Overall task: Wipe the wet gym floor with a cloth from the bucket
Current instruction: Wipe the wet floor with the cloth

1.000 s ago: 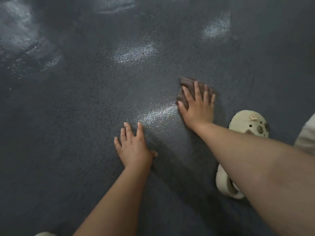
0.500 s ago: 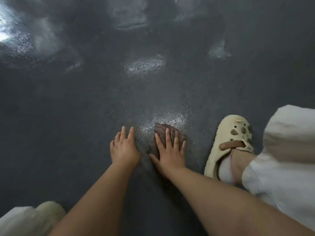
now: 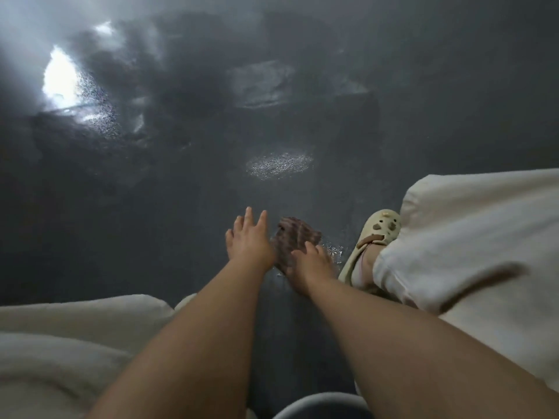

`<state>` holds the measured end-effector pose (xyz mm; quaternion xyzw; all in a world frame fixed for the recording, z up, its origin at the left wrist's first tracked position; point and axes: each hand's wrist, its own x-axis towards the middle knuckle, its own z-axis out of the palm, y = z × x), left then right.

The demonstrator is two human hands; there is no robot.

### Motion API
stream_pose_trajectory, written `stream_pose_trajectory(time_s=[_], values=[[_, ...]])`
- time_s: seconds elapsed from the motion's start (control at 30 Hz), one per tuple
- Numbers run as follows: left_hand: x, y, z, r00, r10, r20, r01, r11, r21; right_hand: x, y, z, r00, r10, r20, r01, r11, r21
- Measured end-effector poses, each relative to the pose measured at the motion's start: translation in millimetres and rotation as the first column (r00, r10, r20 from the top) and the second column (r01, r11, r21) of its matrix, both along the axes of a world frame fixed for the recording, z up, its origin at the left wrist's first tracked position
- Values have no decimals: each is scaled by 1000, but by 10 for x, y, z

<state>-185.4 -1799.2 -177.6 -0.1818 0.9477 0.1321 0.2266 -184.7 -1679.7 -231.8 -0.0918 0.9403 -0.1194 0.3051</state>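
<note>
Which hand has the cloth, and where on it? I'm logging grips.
The right hand presses on the near edge of the brown cloth; whether fingers curl round it cannot be told. The left hand holds nothing.

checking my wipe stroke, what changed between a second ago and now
The right hand dragged the brown cloth back toward the body and leftward, ending close beside the left hand and the cream clog. The view tipped back, so the pale trousers now show. The right hand keeps pressing the cloth to the wet floor; the left hand stays empty, fingers spread.
</note>
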Motion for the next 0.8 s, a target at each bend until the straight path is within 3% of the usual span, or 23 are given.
stream_pose_trajectory(time_s=[0.2,0.6,0.7,0.8], values=[[21,41,97,999,-34,-42,36,999,39,81,-72,113,998,-8,-62,10,999,30],[-279,25,-594,984,-95,149,89,995,49,-62,-113,-605,999,48,8,-48,998,-32],[-399,-61,-774,977,-86,196,81,996,33,-132,-207,-773,988,141,-61,-141,990,18],[-536,-140,-924,970,-90,226,83,996,38,-194,-375,-1022,999,32,-34,-31,999,19]])
